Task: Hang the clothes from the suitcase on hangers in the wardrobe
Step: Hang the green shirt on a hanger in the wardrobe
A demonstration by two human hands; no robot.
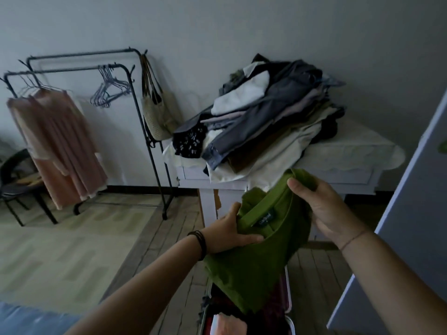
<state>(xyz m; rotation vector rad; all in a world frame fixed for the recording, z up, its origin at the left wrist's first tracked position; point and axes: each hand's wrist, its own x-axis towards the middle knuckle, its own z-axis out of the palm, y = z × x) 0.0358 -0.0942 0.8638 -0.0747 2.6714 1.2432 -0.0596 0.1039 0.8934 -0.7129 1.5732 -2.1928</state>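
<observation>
Left hand (pixel 227 232) and right hand (pixel 324 211) — fingers (pixel 300 189) curled — grip soft, matte green top (pixel 254 269).

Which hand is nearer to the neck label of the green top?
Left. The left hand grips the green top with its thumb just below the neck label; the right hand holds the fabric farther off, to the label's right.

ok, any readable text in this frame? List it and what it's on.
Neck label inside the green top: one short word in light lettering, too blurred to read.
No other text, numbers or signs can be seen.
</observation>
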